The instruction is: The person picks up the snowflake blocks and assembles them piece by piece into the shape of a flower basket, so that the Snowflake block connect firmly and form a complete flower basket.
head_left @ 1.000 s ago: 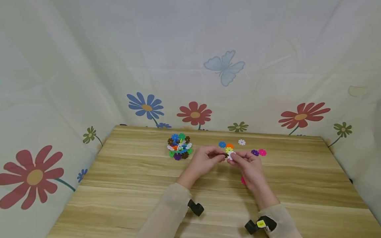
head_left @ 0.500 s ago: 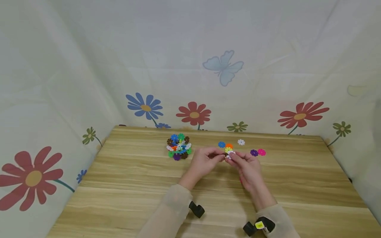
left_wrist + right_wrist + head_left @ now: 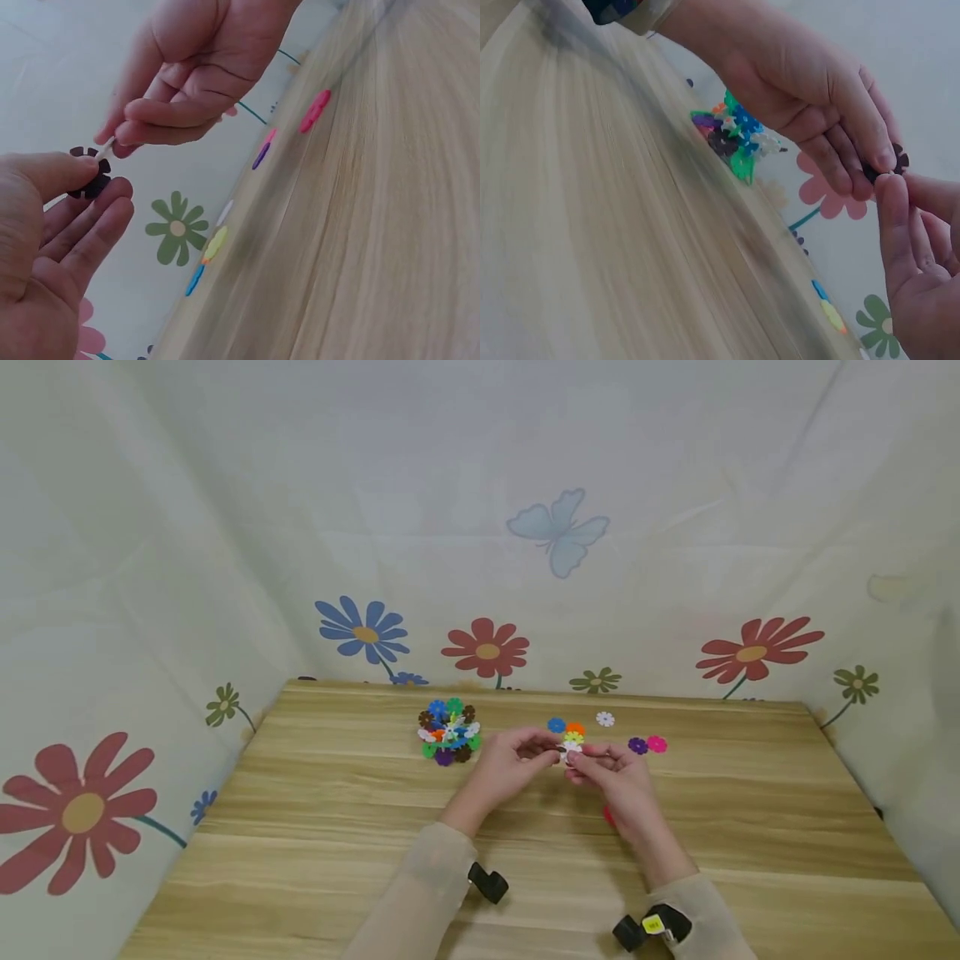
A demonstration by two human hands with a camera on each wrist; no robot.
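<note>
Pinching a dark brown disc in the left fingers and a white disc in the right fingers (touching each other), above the table, right of the colourful cluster.

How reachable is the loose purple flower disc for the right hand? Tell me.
Probably yes: the purple flower disc lies just past the right hand in the head view, with nothing seen between them. That hand pinches the white flower disc, though, and may need to release it.
</note>
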